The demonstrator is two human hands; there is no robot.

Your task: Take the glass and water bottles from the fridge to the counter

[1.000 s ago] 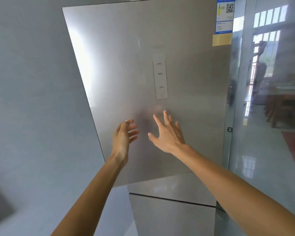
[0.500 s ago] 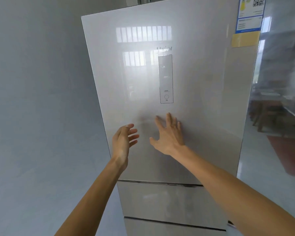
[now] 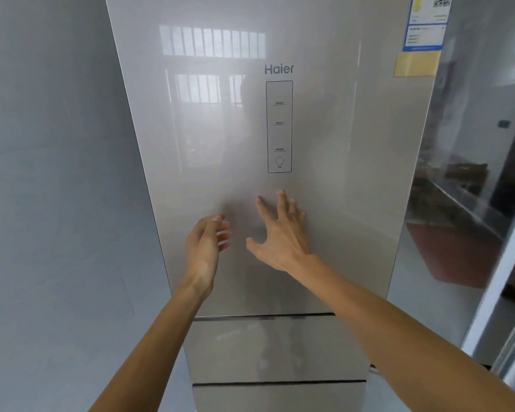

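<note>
You are facing the fridge (image 3: 339,221), and its upper door is sitting closed, so anything inside is hidden. Your right hand (image 3: 283,233) is hovering at the door just below the control panel (image 3: 279,126), fingers spread wide and holding nothing; whether the fingertips are touching the door, I cannot tell. Your left hand (image 3: 205,248) is hanging just beside it, palm turned inward, fingers relaxed and loosely curved, empty. Two drawer fronts (image 3: 274,349) are lying closed below the door.
</note>
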